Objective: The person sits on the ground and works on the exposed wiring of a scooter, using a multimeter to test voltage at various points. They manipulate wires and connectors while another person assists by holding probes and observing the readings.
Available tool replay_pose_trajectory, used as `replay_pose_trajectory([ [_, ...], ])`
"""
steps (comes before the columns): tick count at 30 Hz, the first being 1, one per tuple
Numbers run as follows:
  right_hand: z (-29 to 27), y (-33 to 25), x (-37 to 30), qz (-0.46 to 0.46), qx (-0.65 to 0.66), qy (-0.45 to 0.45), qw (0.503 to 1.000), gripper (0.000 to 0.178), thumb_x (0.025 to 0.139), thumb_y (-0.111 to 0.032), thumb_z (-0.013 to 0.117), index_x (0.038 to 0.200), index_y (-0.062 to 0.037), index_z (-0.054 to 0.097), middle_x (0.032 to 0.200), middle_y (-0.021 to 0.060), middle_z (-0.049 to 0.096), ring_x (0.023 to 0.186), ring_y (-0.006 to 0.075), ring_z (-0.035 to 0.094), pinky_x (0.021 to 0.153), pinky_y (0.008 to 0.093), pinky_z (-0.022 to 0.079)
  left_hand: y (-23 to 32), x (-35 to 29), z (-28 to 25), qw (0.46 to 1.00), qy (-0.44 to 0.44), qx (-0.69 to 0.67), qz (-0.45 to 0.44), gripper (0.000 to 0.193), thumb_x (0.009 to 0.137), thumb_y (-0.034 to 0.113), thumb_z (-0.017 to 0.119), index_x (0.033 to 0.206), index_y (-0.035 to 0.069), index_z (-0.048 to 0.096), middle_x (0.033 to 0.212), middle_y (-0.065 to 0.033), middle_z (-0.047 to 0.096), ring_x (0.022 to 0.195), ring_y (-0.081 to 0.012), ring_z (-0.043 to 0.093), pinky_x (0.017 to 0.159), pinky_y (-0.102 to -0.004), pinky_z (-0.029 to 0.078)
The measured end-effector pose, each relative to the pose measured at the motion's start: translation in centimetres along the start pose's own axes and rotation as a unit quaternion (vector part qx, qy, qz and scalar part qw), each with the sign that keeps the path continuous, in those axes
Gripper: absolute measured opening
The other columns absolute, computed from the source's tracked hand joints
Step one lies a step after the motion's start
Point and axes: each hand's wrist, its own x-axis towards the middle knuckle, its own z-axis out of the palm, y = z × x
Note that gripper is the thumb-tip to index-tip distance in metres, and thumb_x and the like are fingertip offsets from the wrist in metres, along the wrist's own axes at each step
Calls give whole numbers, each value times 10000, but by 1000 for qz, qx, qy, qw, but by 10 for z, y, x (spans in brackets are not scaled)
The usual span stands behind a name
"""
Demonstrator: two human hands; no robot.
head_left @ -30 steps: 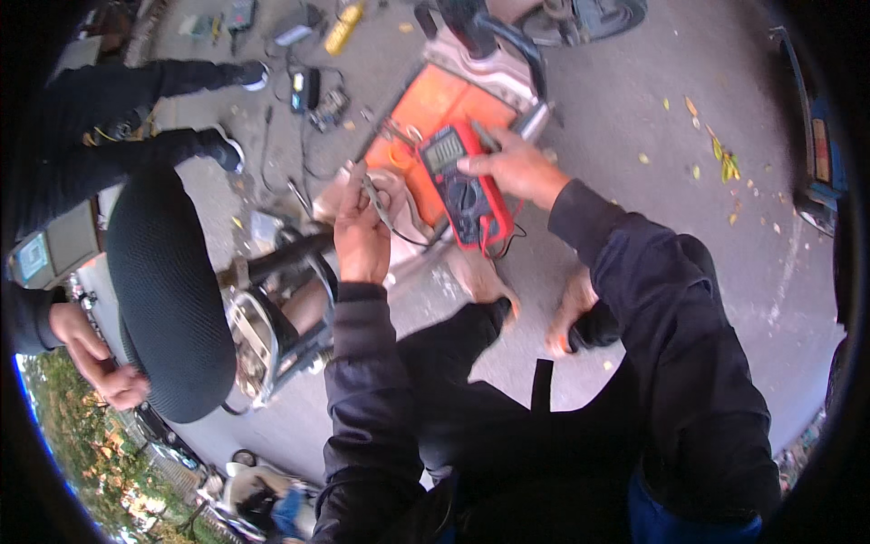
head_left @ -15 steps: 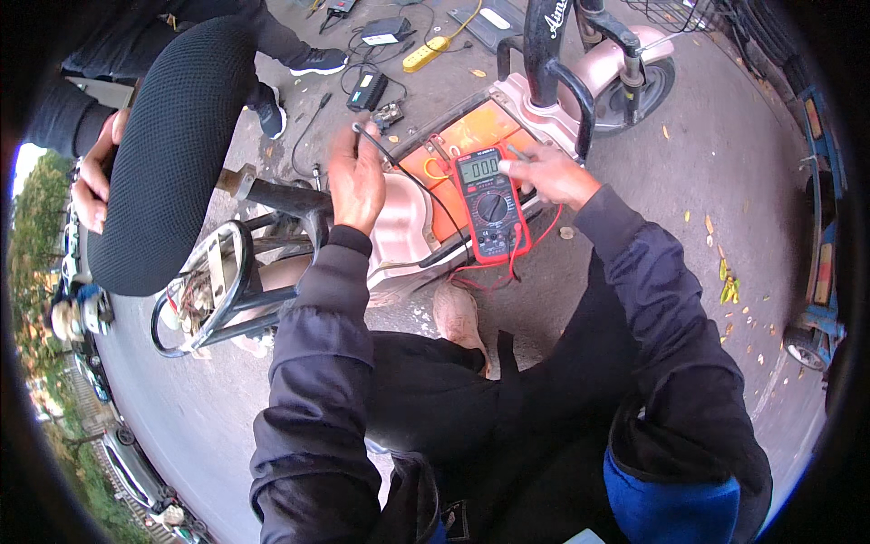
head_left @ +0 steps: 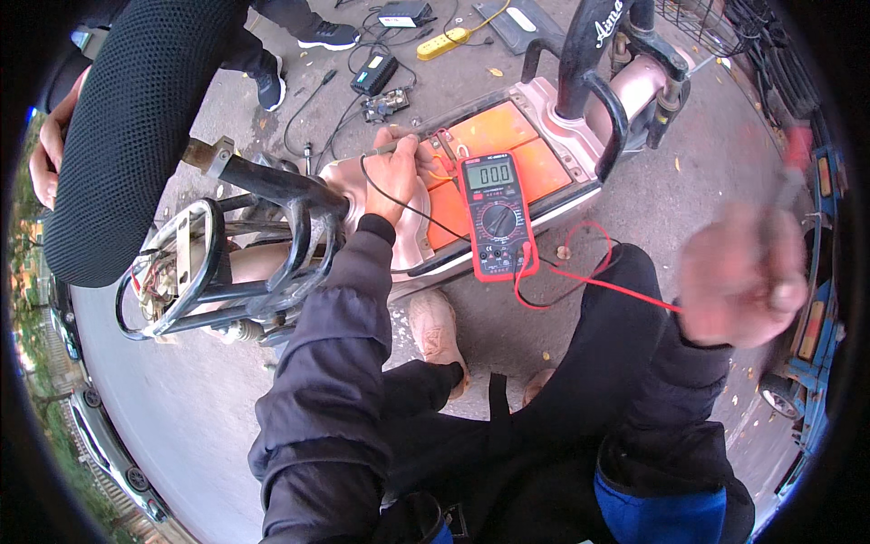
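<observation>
Red multimeter (head_left: 498, 216) switched on, at near edge of open scooter deck (head_left: 566, 201); orange batteries (head_left: 498, 127) bared.
L hand (head_left: 392, 179) closed, seemingly on black test lead (head_left: 435, 218), by battery wires (head_left: 444, 166); R hand (head_left: 748, 272) well right w/ red lead (head_left: 616, 287), blurred, can't tell grip; red contact prob. still to make.

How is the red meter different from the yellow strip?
The meter is red and black; the strip is yellow. The meter has a screen; the strip shows none. The meter rests on the scooter; the strip lies on the ground. Both have wires attached.
</observation>
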Motion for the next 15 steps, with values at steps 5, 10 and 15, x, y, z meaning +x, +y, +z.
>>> replay_pose_trajectory([
  [5, -14, 12, 13, 7, -59, 81, 995, 447, 958, -141, 686, 1373, -21, 572, 1162, 194, 668, 1011, 280, 702, 872, 395, 585, -2, 20, -15, 948, -47, 290, 125, 251, 966, 200, 628, 991, -38, 703, 878, -165, 765, 832, -277, 762, 774, -355, 580],
  [10, -89, 133, 46, 132, -279, 107, 945, 317, 1078, -191, 621, 1312, 22, 624, 1142, 179, 749, 1001, 222, 747, 880, 326, 580, -5, 30, -30, 893, -68, 401, 191, 256, 987, 229, 649, 1091, 33, 777, 995, -139, 772, 892, -273, 750, 803, -366, 566],
  [15, -151, 210, 47, 181, -333, 177, 908, 327, 1092, -269, 611, 1218, 23, 689, 959, 84, 729, 785, 128, 692, 729, 276, 573, -15, 38, -30, 772, -92, 520, 355, 211, 933, 217, 661, 1039, 110, 808, 1022, -139, 782, 916, -322, 757, 799, -421, 598],
])
